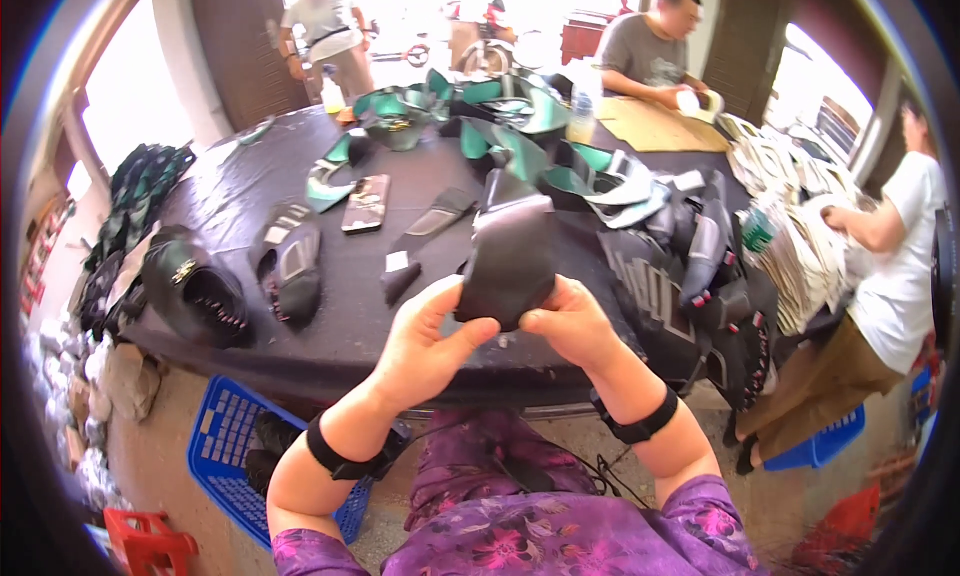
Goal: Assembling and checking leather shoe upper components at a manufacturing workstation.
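Note:
Between my two hands, above the near edge of the black-covered table point(350, 321), is a black shoe upper point(510, 261) held upright. My left hand point(425, 341) pinches its lower left edge. At the lower right edge, my right hand point(575, 321) grips it with the thumb in front. The fingers behind the upper are hidden. To the left lie a black shoe upper with stitching point(195, 291) and another with grey stripes point(290, 261). A flat black-and-grey upper piece point(435, 226) rests just beyond my left hand, near a phone point(367, 203).
Green-and-black uppers point(395, 116) are heaped at the back, beside a bottle point(582, 116). Black uppers point(650, 286) pile up at the right, by stacked white pieces point(800, 256). A blue basket point(215, 431) stands below left. Co-workers are at the back right point(650, 51) and far right point(890, 266).

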A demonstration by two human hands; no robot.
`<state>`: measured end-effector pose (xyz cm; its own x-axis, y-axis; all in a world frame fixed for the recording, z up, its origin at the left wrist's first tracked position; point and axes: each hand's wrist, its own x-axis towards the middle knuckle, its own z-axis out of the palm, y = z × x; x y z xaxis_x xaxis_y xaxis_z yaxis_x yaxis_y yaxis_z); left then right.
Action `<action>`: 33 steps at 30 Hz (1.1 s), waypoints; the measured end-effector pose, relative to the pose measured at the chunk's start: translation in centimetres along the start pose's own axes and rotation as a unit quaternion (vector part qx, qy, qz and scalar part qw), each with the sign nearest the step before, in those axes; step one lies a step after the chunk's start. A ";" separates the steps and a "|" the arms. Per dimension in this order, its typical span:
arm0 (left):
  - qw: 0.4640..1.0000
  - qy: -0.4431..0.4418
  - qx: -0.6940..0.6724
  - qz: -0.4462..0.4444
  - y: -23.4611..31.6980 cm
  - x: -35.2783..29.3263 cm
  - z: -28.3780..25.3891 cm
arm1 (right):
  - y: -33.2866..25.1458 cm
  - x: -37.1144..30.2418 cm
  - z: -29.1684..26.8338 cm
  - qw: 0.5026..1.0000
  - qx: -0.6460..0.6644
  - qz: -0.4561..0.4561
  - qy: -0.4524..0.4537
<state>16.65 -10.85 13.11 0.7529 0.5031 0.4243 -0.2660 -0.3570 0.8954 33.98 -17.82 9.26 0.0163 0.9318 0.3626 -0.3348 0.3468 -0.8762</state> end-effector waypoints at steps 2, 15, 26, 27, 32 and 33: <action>0.995 0.012 0.092 0.036 1.2 -0.6 -0.2 | -0.8 -0.1 0.9 0.997 -0.080 -0.001 0.024; 0.678 0.146 0.715 0.094 2.4 -6.4 -9.7 | 3.1 -3.2 -0.2 0.912 -0.410 0.022 -0.020; 0.444 0.243 0.858 -0.088 -10.3 -11.2 -22.1 | 3.8 -5.4 -2.1 0.829 -0.552 -0.003 -0.085; 0.430 0.250 0.854 -0.151 -9.8 -10.7 -22.5 | 3.9 -5.0 -2.2 0.826 -0.560 0.006 -0.065; 0.435 0.285 0.836 -0.172 -8.1 -11.6 -22.6 | 2.1 -2.7 -2.9 0.809 -0.577 -0.086 -0.074; 0.488 0.292 0.796 -0.207 -8.1 -11.1 -22.1 | 1.1 -2.7 -3.5 0.796 -0.599 -0.079 -0.045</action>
<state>-2.87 3.87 4.18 0.1207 0.7639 0.6339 0.9910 -0.0554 -0.1220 36.83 -19.55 6.22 -0.1163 0.8734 0.4729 0.8038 0.3624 -0.4717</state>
